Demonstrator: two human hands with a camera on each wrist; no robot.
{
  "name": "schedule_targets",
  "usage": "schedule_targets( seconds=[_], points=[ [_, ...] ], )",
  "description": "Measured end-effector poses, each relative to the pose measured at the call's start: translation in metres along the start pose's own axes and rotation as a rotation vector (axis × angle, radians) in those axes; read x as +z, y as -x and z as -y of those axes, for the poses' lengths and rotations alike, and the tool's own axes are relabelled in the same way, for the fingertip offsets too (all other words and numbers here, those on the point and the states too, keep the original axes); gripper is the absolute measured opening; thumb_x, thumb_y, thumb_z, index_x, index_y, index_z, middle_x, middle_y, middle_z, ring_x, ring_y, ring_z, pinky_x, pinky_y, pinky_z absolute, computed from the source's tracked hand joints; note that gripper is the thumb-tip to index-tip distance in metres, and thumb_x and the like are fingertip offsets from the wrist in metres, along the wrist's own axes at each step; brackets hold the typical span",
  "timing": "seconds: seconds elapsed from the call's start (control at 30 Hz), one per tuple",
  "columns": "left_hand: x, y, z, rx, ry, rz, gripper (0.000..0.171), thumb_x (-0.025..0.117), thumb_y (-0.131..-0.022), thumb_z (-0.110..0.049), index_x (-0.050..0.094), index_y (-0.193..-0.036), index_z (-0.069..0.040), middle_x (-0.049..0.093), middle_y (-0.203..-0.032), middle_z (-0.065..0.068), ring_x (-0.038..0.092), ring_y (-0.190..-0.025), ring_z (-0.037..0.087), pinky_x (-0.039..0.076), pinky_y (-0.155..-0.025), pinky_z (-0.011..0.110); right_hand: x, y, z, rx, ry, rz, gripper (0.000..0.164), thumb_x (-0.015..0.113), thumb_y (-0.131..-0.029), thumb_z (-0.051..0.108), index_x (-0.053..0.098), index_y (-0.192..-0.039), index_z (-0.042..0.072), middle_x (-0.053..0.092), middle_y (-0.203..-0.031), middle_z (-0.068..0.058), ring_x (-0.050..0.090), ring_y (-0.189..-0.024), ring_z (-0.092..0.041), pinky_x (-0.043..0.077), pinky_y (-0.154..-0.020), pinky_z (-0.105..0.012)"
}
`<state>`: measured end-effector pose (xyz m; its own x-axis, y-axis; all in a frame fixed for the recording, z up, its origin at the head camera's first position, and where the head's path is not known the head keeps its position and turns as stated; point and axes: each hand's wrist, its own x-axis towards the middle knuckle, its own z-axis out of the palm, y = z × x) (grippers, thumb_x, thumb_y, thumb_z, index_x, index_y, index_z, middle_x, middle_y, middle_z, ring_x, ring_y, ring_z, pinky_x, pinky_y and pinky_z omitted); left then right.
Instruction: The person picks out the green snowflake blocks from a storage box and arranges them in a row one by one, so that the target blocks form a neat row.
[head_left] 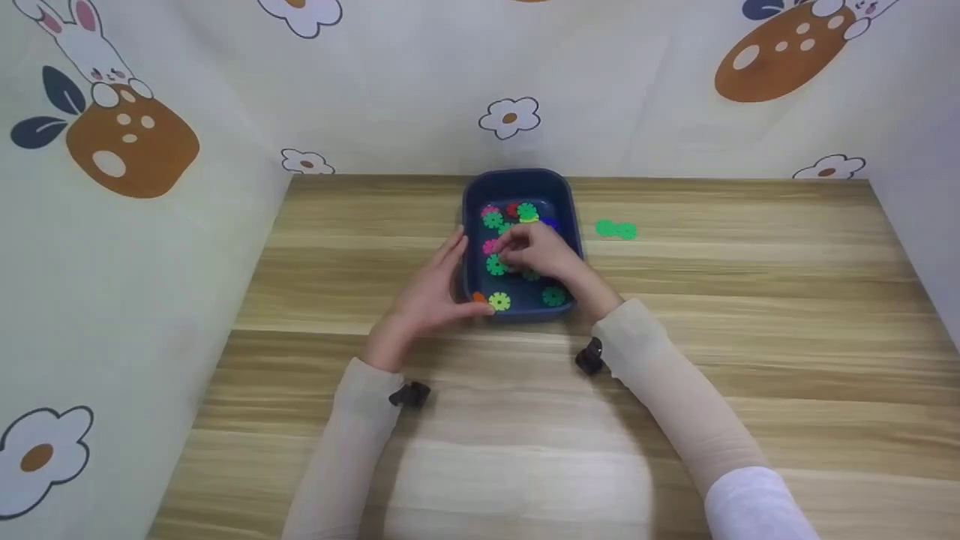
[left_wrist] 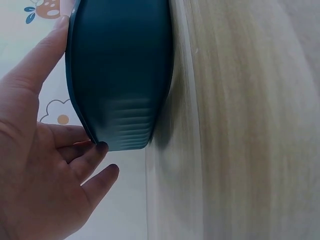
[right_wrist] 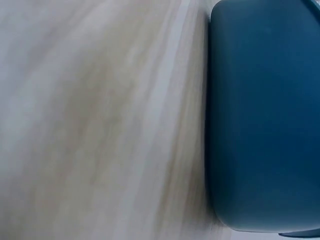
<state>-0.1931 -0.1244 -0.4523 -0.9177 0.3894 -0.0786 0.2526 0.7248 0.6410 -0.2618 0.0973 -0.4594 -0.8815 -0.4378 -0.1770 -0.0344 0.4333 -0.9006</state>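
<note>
A dark blue plastic bin (head_left: 521, 313) stands on the table, with several notched interlocking discs inside. My left hand (head_left: 427, 296) spans its near left corner, fingers extended along the left side and thumb by the front rim. In the left wrist view, the thumb and fingertips touch the bin's rim (left_wrist: 70, 75). Reaching inside, my right hand (head_left: 544, 251) has bent fingers close to a green disc (head_left: 496, 264) and a pink disc (head_left: 491, 246). Whether it pinches a disc I cannot tell. The right wrist view shows only the bin's outer wall (right_wrist: 265, 120) and the table.
Two green discs (head_left: 616, 229) lie together on the wooden table (head_left: 720, 270), right of the bin. In the bin's near end are a yellow-green disc (head_left: 499, 301) and a dark green disc (head_left: 553, 296). A printed cloth (head_left: 420, 97) rises behind the table.
</note>
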Motion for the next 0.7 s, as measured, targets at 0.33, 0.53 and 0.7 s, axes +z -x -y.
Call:
schedule_targets(
  seconds=[0.33,0.53,0.7],
  points=[
    [0.0004,-0.0009,0.0001,-0.010,-0.014,0.011,0.114,0.080,-0.077,-0.057,0.016,-0.161,-0.013,0.007,-0.170,0.001,0.019,-0.155,0.028,0.027,-0.123,0.049,-0.0008,-0.0008,-0.0012,-0.017,0.012,0.001,0.019,0.064,-0.093,0.006,0.072,-0.110,0.002,0.073,-0.104,-0.016,0.067,-0.083,-0.013,0.058,-0.075,-0.023],
    [-0.0010,-0.0012,-0.0004,-0.022,-0.020,0.014,0.115,0.080,-0.076,-0.058,0.016,-0.161,-0.013,0.007,-0.170,0.002,0.021,-0.155,0.029,0.028,-0.123,0.050,-0.0012,-0.0009,-0.0009,-0.036,-0.013,0.002,0.021,0.064,-0.093,0.006,0.072,-0.112,0.002,0.073,-0.104,-0.016,0.067,-0.082,-0.013,0.059,-0.077,-0.024],
    [-0.0019,-0.0005,-0.0013,-0.035,-0.025,0.024,0.116,0.080,-0.075,-0.059,0.016,-0.161,-0.013,0.007,-0.170,0.002,0.020,-0.155,0.029,0.028,-0.123,0.050,0.0002,-0.0007,-0.0013,-0.057,-0.066,-0.008,0.020,0.065,-0.093,0.006,0.072,-0.111,0.001,0.073,-0.104,-0.016,0.068,-0.081,-0.012,0.060,-0.078,-0.026]
  ],
)
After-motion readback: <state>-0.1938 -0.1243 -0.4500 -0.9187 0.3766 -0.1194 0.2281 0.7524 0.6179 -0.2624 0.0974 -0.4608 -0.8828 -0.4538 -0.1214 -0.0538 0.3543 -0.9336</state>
